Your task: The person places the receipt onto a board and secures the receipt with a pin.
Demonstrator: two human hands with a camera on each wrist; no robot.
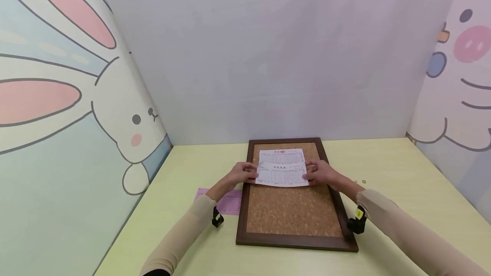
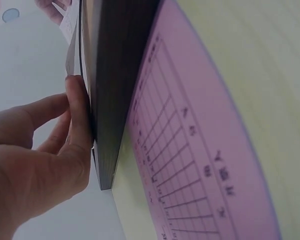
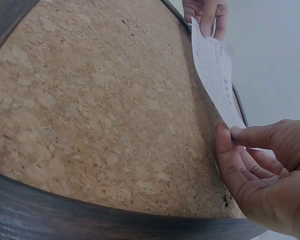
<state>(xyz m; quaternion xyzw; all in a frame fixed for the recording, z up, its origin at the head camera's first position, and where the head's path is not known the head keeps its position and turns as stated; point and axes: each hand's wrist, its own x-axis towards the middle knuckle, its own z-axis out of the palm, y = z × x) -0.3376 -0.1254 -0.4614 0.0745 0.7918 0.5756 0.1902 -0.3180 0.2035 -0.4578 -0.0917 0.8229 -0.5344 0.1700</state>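
Between both hands, a white printed form (image 1: pixel 281 175) is held by its two side edges over a dark-framed cork board (image 1: pixel 291 212). My left hand (image 1: pixel 244 172) pinches the form's left edge beside the frame. The right hand (image 1: pixel 320 172) pinches the opposite edge between thumb and fingers, as the right wrist view shows with that hand (image 3: pixel 265 170) close over the cork. Behind the held form, a second white form (image 1: pixel 281 155) with a red mark at its top lies on the upper cork, partly covered.
A pink printed form (image 1: pixel 230 202) lies on the pale table (image 1: pixel 192 246), left of the board and partly under the left forearm. Two small rings (image 1: pixel 364 181) sit to the right of the board. A grey wall (image 1: pixel 268 54) rises behind, with cartoon-printed side panels.
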